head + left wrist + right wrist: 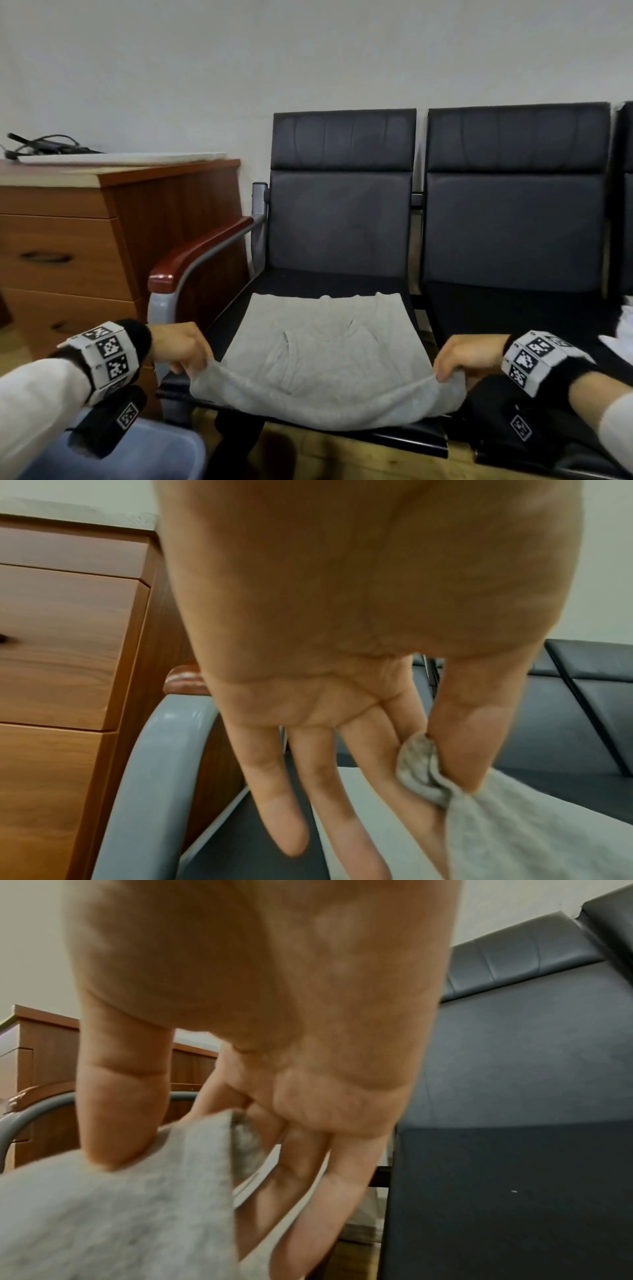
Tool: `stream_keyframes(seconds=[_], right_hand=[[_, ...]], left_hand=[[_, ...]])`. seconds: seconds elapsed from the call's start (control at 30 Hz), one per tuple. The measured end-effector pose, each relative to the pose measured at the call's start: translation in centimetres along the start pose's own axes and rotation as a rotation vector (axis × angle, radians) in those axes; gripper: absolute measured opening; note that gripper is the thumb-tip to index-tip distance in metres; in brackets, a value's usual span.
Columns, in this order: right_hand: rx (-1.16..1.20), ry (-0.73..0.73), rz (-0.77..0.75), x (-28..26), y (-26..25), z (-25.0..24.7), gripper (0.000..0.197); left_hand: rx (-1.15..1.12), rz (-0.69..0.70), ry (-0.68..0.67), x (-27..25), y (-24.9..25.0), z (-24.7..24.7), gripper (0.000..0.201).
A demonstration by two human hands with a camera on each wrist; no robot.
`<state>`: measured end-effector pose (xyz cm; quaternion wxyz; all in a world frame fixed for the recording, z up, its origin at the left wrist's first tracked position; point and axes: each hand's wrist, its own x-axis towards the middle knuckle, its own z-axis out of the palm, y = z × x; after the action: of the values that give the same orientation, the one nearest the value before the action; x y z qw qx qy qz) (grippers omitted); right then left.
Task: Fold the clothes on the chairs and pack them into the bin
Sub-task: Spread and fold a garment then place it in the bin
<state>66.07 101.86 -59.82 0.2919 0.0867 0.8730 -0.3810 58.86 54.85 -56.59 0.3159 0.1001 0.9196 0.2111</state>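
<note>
A light grey sweatshirt (325, 353) lies spread on the seat of the left black chair (339, 212), its near edge lifted off the front of the seat. My left hand (186, 353) pinches the near left corner of the sweatshirt (514, 826) between thumb and forefinger, the other fingers (281, 804) hanging straight. At the near right corner of the sweatshirt (113, 1210), my right hand (462, 359) pinches the cloth the same way. A blue bin (161, 452) stands on the floor at lower left, partly hidden by my left arm.
A wooden drawer cabinet (78, 253) stands left of the chair, beside its red-topped armrest (202, 250). A second black chair (513, 212) adjoins on the right, with a white garment (621, 329) at the far right edge. Dark fabric (507, 421) lies under my right wrist.
</note>
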Motion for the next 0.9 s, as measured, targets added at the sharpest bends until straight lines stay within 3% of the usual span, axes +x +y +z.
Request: stream_keyframes(seconds=[0.1, 0.27, 0.37, 0.43, 0.57, 0.63, 0.7, 0.83, 0.9], right_hand=[[-0.007, -0.010, 0.012, 0.2, -0.1, 0.3, 0.015], [0.090, 0.105, -0.022, 1.7, -1.0, 1.0, 0.014], [0.144, 0.252, -0.085, 3.6, -2.0, 1.1, 0.020], [0.102, 0.424, -0.139, 5.8, -2.6, 1.1, 0.028], [0.010, 0.628, -0.131, 9.9, -3.8, 1.7, 0.025], [-0.042, 0.629, -0.113, 11.0, -4.7, 2.1, 0.023], [-0.056, 0.608, -0.111, 12.0, -5.2, 2.3, 0.019], [-0.104, 0.486, -0.044, 14.4, -4.8, 2.3, 0.022], [-0.095, 0.459, -0.029, 14.9, -4.8, 2.2, 0.029]], left_hand=[[0.003, -0.015, -0.037, 0.6, -0.3, 0.1, 0.028], [-0.078, -0.027, 0.016, 1.6, 0.0, 0.1, 0.017], [-0.111, 0.027, 0.218, 3.0, 1.4, 0.5, 0.013], [-0.143, 0.045, 0.387, 4.8, 2.9, 0.9, 0.013], [-0.082, -0.070, 0.550, 9.7, 6.0, 2.1, 0.023], [0.043, -0.146, 0.593, 12.1, 7.2, 2.9, 0.033], [0.024, -0.174, 0.643, 13.8, 8.1, 3.5, 0.036], [0.009, -0.178, 0.586, 16.3, 9.0, 4.3, 0.052], [0.002, -0.157, 0.556, 17.0, 9.0, 4.2, 0.041]])
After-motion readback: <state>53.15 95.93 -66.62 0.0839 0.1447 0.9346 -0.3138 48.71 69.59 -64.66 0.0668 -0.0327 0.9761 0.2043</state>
